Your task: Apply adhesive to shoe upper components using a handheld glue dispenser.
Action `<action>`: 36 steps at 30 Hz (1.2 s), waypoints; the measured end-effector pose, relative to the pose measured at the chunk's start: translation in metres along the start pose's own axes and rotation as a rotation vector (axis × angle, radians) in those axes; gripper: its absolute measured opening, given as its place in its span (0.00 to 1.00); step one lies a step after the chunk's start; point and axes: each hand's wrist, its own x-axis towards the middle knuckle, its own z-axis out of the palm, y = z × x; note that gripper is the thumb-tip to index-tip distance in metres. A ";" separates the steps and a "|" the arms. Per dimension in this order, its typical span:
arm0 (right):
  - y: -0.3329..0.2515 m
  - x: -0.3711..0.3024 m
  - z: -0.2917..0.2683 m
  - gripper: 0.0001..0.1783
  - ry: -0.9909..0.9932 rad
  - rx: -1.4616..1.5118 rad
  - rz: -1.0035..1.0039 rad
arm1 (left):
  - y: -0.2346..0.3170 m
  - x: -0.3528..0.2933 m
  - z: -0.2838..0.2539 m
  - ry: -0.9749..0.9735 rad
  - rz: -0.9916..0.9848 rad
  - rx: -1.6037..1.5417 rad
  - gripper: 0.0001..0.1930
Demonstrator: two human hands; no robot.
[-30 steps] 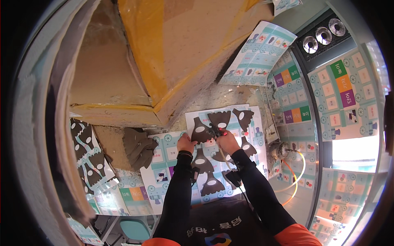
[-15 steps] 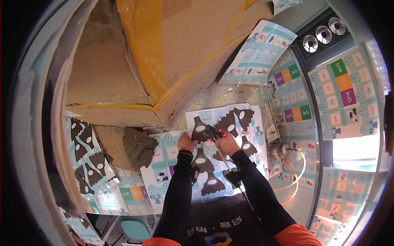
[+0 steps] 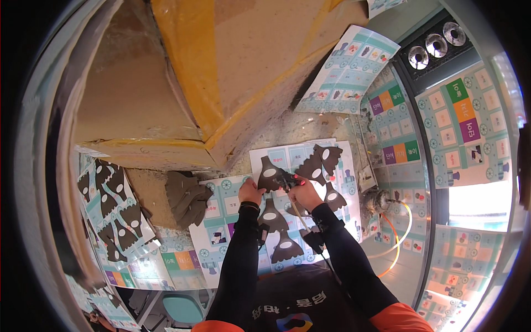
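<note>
My left hand [image 3: 251, 192] pinches the lower left edge of a dark brown scalloped cut piece [image 3: 269, 174] with a white oval in it. In my right hand [image 3: 306, 195] is a black spray-gun-like tool [image 3: 286, 180], its nose over the right side of that piece. A thin pale hose [image 3: 301, 216] runs down from the tool. Similar dark pieces lie around my hands: one [image 3: 272, 216] just below, another [image 3: 287, 247] nearer me, one [image 3: 334, 196] to the right and overlapping ones [image 3: 313, 166] beyond. They rest on printed teal-and-white sheets [image 3: 348, 160].
A large taped cardboard box [image 3: 260, 66] stands beyond my hands. Stacked dark pieces [image 3: 187, 199] lie left, with more on a sheet [image 3: 119, 216] further over. At right are a fitting with orange and yellow hoses [image 3: 409, 218] and a sheet-covered wall [image 3: 395, 122]. A teal stool [image 3: 182, 308] is lower left.
Both hands keep nearly the same place on the piece, with the tool barely shifted. The box and the sheet at far left appear slightly further left in the picture.
</note>
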 end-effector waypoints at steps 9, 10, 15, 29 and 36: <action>0.003 -0.022 -0.032 0.17 0.182 0.126 -0.018 | -0.001 0.003 0.005 0.006 0.038 0.041 0.23; -0.011 -0.036 -0.043 0.18 0.139 0.111 0.042 | -0.007 0.003 0.004 0.023 0.046 0.051 0.24; -0.025 -0.077 -0.117 0.14 0.151 0.129 0.052 | 0.002 -0.014 0.011 0.147 0.045 0.272 0.15; 0.025 -0.084 -0.194 0.17 0.038 0.229 0.022 | 0.123 0.001 0.124 0.214 0.040 0.632 0.22; 0.029 -0.060 -0.204 0.28 -0.032 0.145 0.062 | 0.143 0.006 0.094 0.267 0.190 0.728 0.10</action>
